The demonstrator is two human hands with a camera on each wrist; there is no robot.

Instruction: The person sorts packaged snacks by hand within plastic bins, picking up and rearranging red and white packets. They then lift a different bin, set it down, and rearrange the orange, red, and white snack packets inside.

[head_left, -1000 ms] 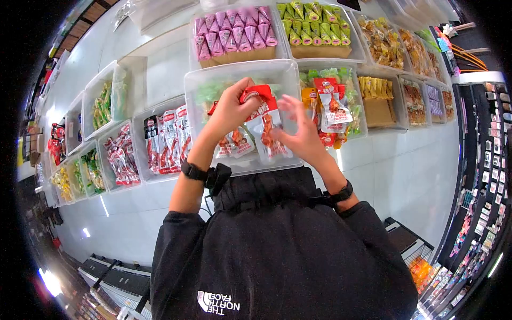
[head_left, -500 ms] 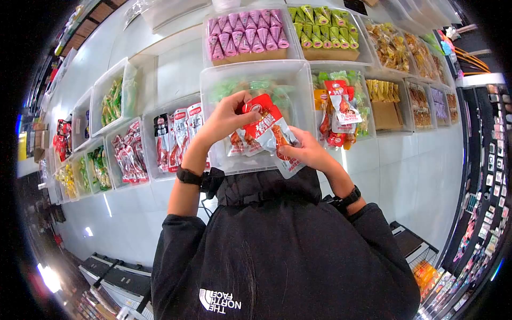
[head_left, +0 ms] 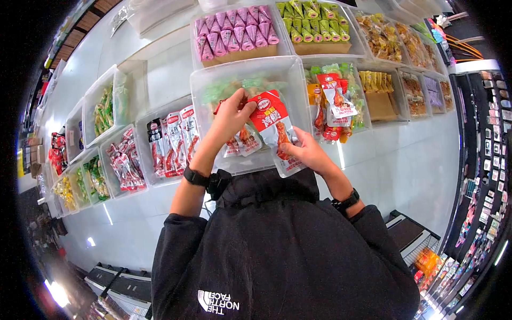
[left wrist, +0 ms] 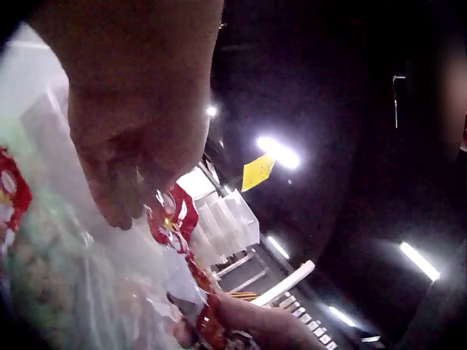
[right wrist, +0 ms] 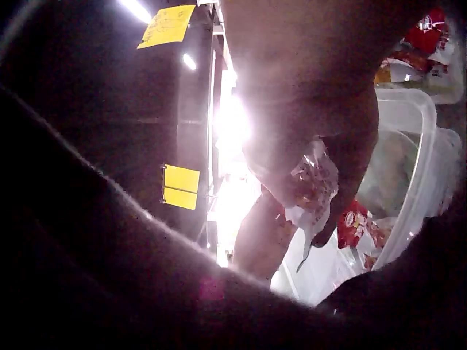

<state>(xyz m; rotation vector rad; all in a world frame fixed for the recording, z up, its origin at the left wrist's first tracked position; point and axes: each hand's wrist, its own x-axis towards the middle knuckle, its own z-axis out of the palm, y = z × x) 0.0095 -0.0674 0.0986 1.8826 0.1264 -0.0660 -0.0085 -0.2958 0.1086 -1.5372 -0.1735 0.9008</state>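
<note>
A red-and-white chicken drumstick packet (head_left: pixel 273 120) slants between my hands over a clear plastic bin (head_left: pixel 290 72). My right hand (head_left: pixel 310 153) pinches its lower part, thumb on the front over the printed drumstick. At the packet's red upper left edge, my left hand (head_left: pixel 233 116) pinches with thumb and curled fingers; this red end (left wrist: pixel 175 215) appears under the fingers in the left wrist view. Other drumstick packets (head_left: pixel 242 141) lie in the bin below, partly hidden by the left hand. Behind them are green-topped clear bags (head_left: pixel 261 85).
On the right, a neighbouring bin holds more drumstick packets (head_left: pixel 336 96) on top of green bags. Purple cone packs (head_left: pixel 234 34) and green cone packs (head_left: pixel 314 24) stand behind. Bins of red-and-white packets (head_left: pixel 173 141) line the left side.
My right hand, loose beside the packet a second ago, now pinches its lower part. The packet has turned so that its printed front faces up, its lower end swung toward the body.
</note>
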